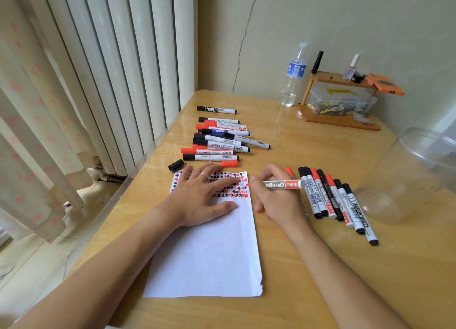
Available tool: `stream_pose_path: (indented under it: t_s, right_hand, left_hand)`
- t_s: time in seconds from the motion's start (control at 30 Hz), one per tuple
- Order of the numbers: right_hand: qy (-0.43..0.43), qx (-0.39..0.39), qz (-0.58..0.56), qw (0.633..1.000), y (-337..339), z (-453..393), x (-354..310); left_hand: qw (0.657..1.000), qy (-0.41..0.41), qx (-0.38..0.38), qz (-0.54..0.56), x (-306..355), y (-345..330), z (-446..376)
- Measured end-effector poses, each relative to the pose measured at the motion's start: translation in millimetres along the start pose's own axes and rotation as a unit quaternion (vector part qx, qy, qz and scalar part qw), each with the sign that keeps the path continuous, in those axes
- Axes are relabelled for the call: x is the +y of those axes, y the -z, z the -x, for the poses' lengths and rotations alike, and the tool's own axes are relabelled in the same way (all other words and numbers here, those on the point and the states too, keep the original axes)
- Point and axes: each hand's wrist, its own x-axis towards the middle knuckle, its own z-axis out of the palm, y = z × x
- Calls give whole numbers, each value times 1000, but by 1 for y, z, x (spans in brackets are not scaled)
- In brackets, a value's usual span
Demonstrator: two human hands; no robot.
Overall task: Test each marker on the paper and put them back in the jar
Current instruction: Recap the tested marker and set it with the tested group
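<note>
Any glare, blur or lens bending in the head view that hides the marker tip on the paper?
Head view: wide-angle bending bows the radiator; glare streaks the table near the bottle; the clear jar looks soft; the red marker tip at the paper edge is sharp.

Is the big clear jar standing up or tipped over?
Tipped over. The jar lies on its side on the table, empty, with no markers inside.

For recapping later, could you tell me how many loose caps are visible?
2: black cap off the paper's top left corner; red cap beyond its top edge; others may be hidden.
</note>
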Motion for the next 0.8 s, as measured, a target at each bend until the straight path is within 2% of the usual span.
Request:
stream_pose_path:
  t_s: [0.13,0.27,0.43,0.63,0.8]
  right_hand:
    - [62,-17,-13,998,1,-2,0]
    - [43,-26,46,998,-5,-4,9]
    - [30,-15,35,999,-5,-4,9]
    - [21,-28,29,999,-4,-5,9]
    - [15,-39,15,999,-4,-6,9]
  left_hand:
    - [1000,0,9,-1,0,-1,0]
    - [999,-1,35,14,-1,-1,-2]
    - [994,9,104,24,-3,6,-13]
    - [984,32,170,-29,-7,2,-32]
    - [978,42,197,-60,-6,1,-50]
